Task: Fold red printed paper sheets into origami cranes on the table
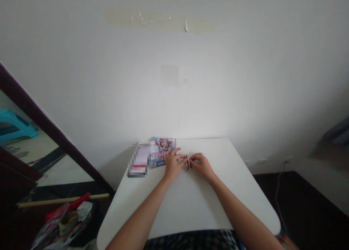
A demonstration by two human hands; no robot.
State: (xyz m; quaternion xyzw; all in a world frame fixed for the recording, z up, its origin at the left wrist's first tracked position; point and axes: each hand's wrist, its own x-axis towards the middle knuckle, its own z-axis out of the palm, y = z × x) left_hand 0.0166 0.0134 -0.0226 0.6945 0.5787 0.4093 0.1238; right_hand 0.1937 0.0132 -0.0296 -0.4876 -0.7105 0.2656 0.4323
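Left hand [173, 165] and right hand [202, 165] are positioned close together above the white table [188, 206], fingertips of each pinching a small red-and-white printed packet [187, 166] between them. Left fingers overlap an illustrated pack [160, 146]; contact cannot be determined. A pixelated rectangular item [140, 159] is beside the pack's left edge.

Soft light leaves the wall [207, 104] brightest mid-frame, the edges dim, 1 patch [140, 159] pixelated.
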